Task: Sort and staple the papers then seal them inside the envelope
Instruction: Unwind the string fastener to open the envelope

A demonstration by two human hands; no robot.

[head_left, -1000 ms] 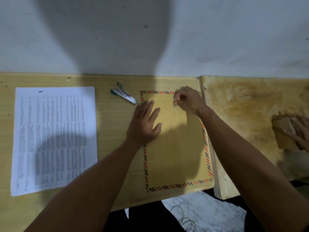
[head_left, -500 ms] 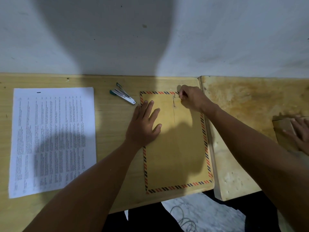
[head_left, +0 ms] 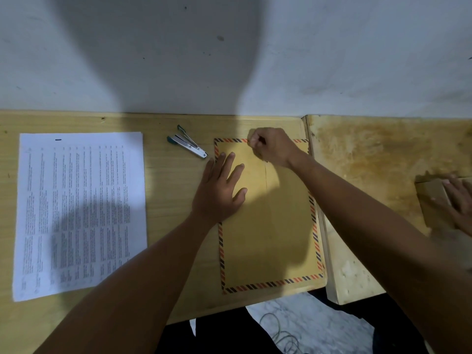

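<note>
Envelope [head_left: 268,226] lay flat on the wooden desk [head_left: 173,200], long axis running away from the person. Left hand [head_left: 219,190] pressed flat on it, fingers straight. Right hand [head_left: 273,146] curled at the envelope's far edge; what it pinched, can't tell. Papers [head_left: 79,213] well left, stapler [head_left: 187,145] between. White wall [head_left: 357,60] behind.
</note>
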